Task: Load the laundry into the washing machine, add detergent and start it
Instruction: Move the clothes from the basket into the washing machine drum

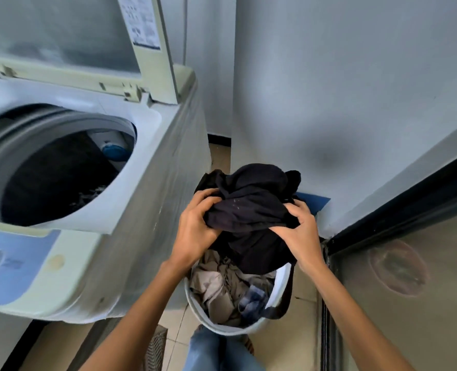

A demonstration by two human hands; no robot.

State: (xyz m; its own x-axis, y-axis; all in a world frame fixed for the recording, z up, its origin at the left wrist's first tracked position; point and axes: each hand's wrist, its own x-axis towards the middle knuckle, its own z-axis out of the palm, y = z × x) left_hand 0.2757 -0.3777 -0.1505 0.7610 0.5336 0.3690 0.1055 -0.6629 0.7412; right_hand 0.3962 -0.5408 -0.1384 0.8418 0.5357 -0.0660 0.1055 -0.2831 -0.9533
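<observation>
On the tiled floor (pixel 306 286) beside the open washing machine (pixel 61 167), a bundle of dark clothes (pixel 251 207) is gripped above the basket (pixel 279 285) by the left hand (pixel 195 228) and right hand (pixel 298 234), fingers curled into it, so the hanging end may be caught on the rim and dropped.

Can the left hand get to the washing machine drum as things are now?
Probably yes: the lid stands raised, the drum is uncovered, and nothing lies between it and the left hand. It and the right hand, though, grip the black garment over the laundry basket.
</observation>
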